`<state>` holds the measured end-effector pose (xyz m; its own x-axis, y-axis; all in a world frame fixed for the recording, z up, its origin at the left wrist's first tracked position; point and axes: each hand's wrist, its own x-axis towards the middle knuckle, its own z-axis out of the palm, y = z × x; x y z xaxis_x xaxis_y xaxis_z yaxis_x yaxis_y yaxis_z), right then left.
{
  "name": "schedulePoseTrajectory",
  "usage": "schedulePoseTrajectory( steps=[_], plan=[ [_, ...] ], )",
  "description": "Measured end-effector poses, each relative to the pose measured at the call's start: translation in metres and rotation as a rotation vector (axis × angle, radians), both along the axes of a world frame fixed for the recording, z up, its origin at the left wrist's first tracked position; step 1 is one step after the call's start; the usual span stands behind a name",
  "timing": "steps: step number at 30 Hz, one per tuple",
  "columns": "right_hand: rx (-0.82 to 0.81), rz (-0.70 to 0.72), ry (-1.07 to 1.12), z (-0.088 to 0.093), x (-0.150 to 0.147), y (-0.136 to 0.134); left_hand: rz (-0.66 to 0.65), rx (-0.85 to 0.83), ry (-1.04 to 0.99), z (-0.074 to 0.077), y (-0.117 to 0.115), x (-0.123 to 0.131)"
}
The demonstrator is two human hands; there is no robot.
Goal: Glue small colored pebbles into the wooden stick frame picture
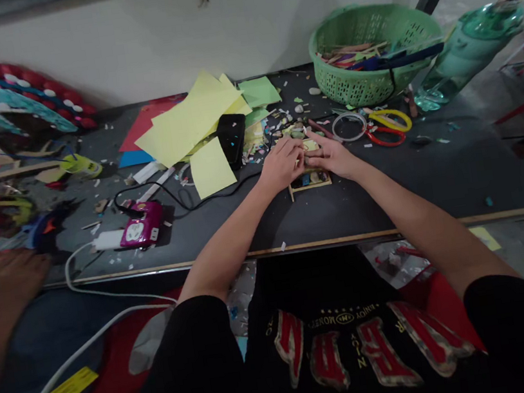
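Black shirt [349,334] fills the near view; beyond it, the left hand [281,162] and right hand [333,155] grip the upper part of a small wooden model [311,185] on the table [444,177]. Too hard a squeeze could crack it, while loose scraps [255,148], scissors [386,131] and a green basket [368,85] crowd the space behind and rightward.

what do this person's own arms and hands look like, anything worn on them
Short black sleeves, with no markings that I can make out, leave both forearms bare. Each grip is a gloveless hand, left and right; no watch or bracelet shows.
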<state>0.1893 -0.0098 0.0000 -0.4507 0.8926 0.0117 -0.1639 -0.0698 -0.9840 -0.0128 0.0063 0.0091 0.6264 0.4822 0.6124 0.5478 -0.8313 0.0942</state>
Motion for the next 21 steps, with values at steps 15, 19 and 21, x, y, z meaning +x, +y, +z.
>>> schedulePoseTrajectory(
  steps=[15,19,21],
  plan=[
    [-0.025,-0.075,0.017,0.0036,-0.0022,-0.0023,0.029,0.071,-0.043,0.0036,-0.0067,-0.0002],
    [-0.011,-0.103,0.012,0.0048,-0.0034,-0.0030,0.057,0.135,-0.076,0.0053,-0.0073,-0.0007],
    [-0.001,-0.104,0.010,0.0049,-0.0036,-0.0031,0.070,0.147,-0.068,0.0057,-0.0068,-0.0013]
  ],
)
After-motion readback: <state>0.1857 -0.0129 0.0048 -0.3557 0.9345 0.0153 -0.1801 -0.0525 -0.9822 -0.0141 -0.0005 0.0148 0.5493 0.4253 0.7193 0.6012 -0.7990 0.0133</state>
